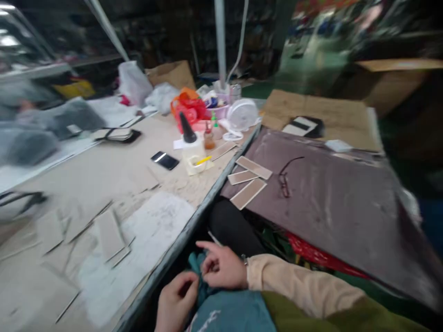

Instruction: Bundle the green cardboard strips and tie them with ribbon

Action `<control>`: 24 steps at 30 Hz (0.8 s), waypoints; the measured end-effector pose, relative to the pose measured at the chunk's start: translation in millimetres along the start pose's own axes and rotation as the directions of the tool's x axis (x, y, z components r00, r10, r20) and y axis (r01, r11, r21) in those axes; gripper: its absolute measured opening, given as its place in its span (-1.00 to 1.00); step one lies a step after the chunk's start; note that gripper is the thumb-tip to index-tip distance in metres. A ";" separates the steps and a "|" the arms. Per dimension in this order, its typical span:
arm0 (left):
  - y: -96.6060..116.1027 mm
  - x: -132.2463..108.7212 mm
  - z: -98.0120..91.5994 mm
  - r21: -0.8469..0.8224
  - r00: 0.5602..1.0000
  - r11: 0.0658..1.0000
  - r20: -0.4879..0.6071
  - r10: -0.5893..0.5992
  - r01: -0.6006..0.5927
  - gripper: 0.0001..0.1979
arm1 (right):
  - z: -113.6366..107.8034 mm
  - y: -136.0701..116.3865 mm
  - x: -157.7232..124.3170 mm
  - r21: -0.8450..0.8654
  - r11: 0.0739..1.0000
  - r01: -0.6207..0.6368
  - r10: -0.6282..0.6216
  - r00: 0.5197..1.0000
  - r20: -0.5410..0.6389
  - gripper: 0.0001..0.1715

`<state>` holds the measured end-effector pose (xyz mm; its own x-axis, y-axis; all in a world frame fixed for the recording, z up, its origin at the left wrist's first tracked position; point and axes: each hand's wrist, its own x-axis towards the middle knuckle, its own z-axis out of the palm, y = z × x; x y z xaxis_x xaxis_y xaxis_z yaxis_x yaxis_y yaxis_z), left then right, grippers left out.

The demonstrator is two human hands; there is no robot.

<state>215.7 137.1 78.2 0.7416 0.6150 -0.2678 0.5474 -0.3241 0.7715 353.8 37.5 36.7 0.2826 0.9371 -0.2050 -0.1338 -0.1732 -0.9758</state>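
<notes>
Low in front of my body, my left hand [178, 297] is closed, thumb and forefinger pinching a bunched fold of a teal apron [235, 311]. Just right of it, my right hand [226, 267] has its forefinger stretched out to the left. Its thumb and other fingers curl together against the same bunched cloth, partly hiding it. A thin pale strip [214, 238] shows beyond the right forefinger; whether it touches the hand I cannot tell. Both hands are close to the edge of the pale worktable [138, 161].
Flat rectangular pieces [110, 233] and a white sheet [145, 230] lie on the worktable. Farther back are a phone [165, 160], a black-capped bottle [192, 143] and a white fan [242, 114]. On the brown-covered surface [332, 207] rest three brown strips [248, 193] and eyeglasses [284, 184].
</notes>
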 end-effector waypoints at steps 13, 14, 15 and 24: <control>-5.9 -7.1 -7.3 -0.096 0.970 0.966 -0.058 0.235 -0.240 -0.87 | -4.7 -11.3 -7.5 -0.221 0.933 0.285 -0.288 0.957 0.018 -0.15; -7.2 -6.3 -6.7 -0.088 0.965 0.961 -0.054 0.257 -0.261 -0.87 | -5.6 -10.9 -7.2 -0.274 0.904 0.329 -0.328 0.943 0.051 -0.16; -8.2 -5.6 -5.9 -0.079 0.958 0.955 -0.053 0.282 -0.286 -0.87 | -6.5 -10.7 -6.8 -0.319 0.874 0.366 -0.356 0.930 0.091 -0.16; -11.5 -6.4 1.3 0.022 0.952 0.955 -0.077 0.297 -0.296 -0.85 | -9.2 -16.3 -5.2 -0.581 0.579 0.572 -0.490 0.814 0.312 -0.14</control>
<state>205.2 136.0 70.2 0.8387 0.5443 0.0183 0.3116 -0.5072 0.8035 363.3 32.7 52.9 -0.0012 0.9420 0.3356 0.6366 0.2596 -0.7262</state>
